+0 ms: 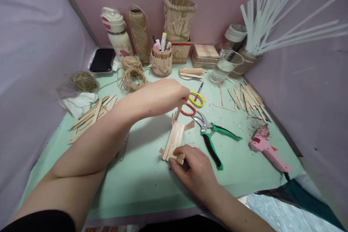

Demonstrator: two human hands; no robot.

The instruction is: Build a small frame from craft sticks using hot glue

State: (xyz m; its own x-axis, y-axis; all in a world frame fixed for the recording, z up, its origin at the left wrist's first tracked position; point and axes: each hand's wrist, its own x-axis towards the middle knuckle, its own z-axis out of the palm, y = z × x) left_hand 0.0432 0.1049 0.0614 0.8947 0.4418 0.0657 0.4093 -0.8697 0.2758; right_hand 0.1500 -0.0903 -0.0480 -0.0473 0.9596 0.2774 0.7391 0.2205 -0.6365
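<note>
A small panel of side-by-side wooden sticks lies on the green table, with short strips jutting out at its upper and lower ends. My right hand pinches the panel's lower end between thumb and fingers. Above the panel's upper end, my left hand reaches across with its fingers closed on a thin wooden strip that points down to the panel. Scissors with red and yellow handles lie just right of my left hand. Green-handled pruning shears rest right of the panel, their jaws apart.
A pink glue gun lies at the right, below loose sticks. More sticks are at the left. Twine, a bottle, a pen holder and a cup of water stand along the back.
</note>
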